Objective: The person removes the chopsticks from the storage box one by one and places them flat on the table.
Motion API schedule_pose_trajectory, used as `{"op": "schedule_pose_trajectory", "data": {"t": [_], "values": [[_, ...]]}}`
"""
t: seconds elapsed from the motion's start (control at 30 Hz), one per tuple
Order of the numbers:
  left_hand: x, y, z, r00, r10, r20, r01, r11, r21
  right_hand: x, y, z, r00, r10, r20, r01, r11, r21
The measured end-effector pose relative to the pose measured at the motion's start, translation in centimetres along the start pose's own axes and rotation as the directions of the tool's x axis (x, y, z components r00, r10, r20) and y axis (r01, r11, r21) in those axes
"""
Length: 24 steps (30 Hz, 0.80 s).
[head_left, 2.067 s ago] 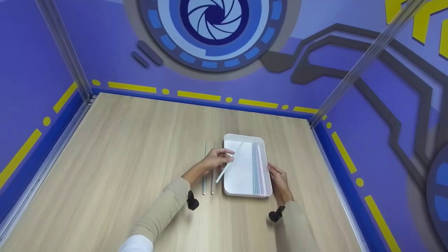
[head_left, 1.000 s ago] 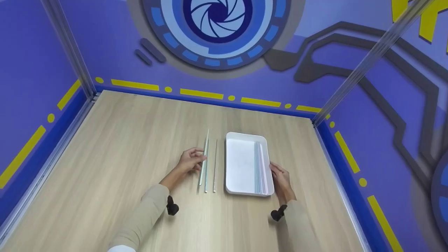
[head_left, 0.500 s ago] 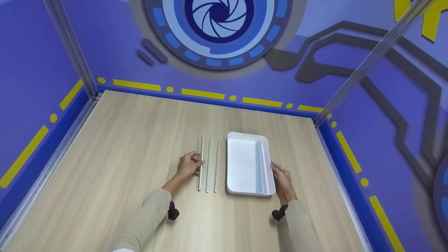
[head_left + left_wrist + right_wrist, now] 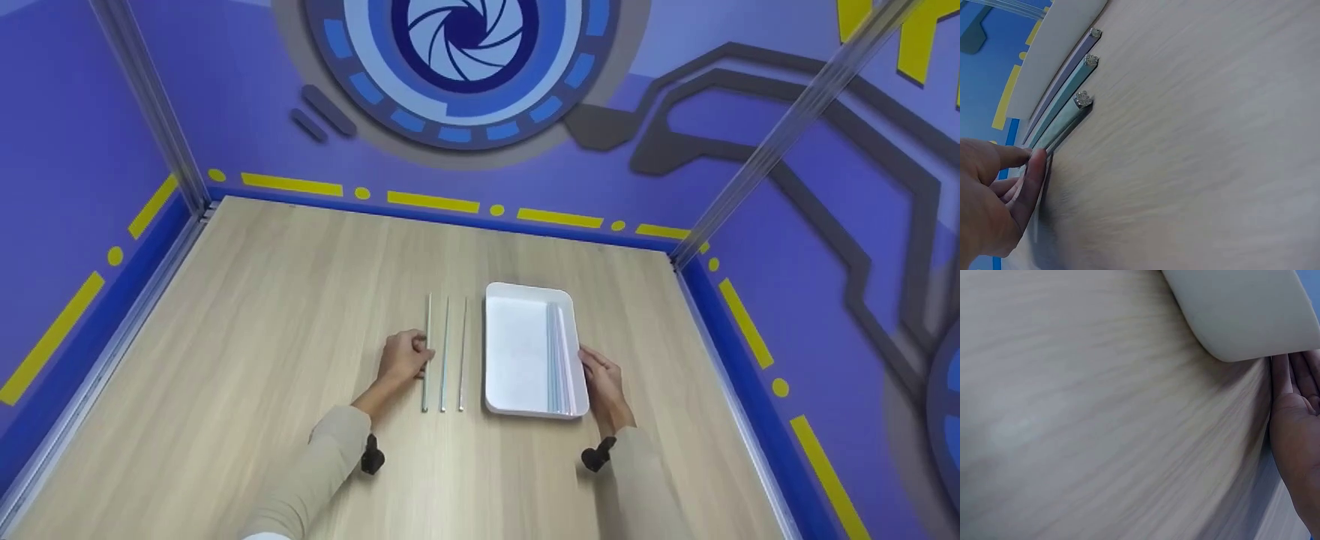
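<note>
My left hand (image 4: 403, 358) pinches a pale green chopstick (image 4: 425, 391) between thumb and fingers, low at the table surface. In the left wrist view, that chopstick (image 4: 1063, 122) shows a glittery silver square end. To its right lie a blue-green chopstick (image 4: 444, 375) and a mauve chopstick (image 4: 462, 367), roughly parallel and apart. Further right stands a white tray (image 4: 514, 352), with several pastel chopsticks (image 4: 556, 364) along its right side. My right hand (image 4: 606, 384) rests against the tray's right wall, its fingers fairly straight in the right wrist view; the fingertips are partly hidden.
A wooden table (image 4: 300, 285) bears everything. Blue printed panels (image 4: 420, 169) with yellow marks enclose its back and sides, joined by metal posts (image 4: 154, 105). A small black device (image 4: 371, 455) sits at each wrist.
My left hand has carried the pale green chopstick from over the tray leftward past the other two, then lowered and straightened it beside them. The right hand has stayed at the tray.
</note>
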State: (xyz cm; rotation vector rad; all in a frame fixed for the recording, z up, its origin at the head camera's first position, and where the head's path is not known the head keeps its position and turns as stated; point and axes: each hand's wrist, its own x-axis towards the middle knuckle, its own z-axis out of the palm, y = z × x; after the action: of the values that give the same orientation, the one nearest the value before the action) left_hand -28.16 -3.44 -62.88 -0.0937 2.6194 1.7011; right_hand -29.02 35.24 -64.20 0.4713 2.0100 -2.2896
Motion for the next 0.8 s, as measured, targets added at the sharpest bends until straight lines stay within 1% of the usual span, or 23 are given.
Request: {"op": "schedule_pose_trajectory", "data": {"t": [0.17, 0.33, 0.47, 0.6, 0.7, 0.8], "values": [[-0.1, 0.1, -0.1, 1.000, -0.016, -0.009, 0.016, 1.000, 0.010, 0.1, 0.0, 0.0, 1.000, 0.022, -0.010, -0.022, 1.000, 0.003], [0.0, 0.2, -0.3, 1.000, -0.023, 0.009, 0.023, 1.000, -0.008, 0.1, -0.2, -0.1, 0.999, 0.036, -0.003, -0.036, 0.999, 0.002], [0.5, 0.5, -0.6, 1.000, 0.010, -0.010, -0.010, 1.000, 0.023, 0.1, -0.4, -0.2, 0.999, 0.038, 0.011, -0.038, 0.999, -0.001], [1.0, 1.3, -0.5, 0.996, 0.075, -0.051, -0.070, 0.994, 0.087, 0.1, -0.4, -0.4, 0.999, 0.039, 0.010, -0.039, 0.999, -0.011], [1.4, 2.5, -0.1, 0.991, 0.120, -0.054, -0.114, 0.988, 0.103, 0.0, -0.3, -0.3, 0.999, 0.048, 0.002, -0.048, 0.999, -0.018], [1.9, 4.1, 0.6, 0.989, 0.142, -0.034, -0.139, 0.986, 0.094, -0.1, -0.1, -0.1, 0.999, 0.041, 0.005, -0.041, 0.999, -0.021]]}}
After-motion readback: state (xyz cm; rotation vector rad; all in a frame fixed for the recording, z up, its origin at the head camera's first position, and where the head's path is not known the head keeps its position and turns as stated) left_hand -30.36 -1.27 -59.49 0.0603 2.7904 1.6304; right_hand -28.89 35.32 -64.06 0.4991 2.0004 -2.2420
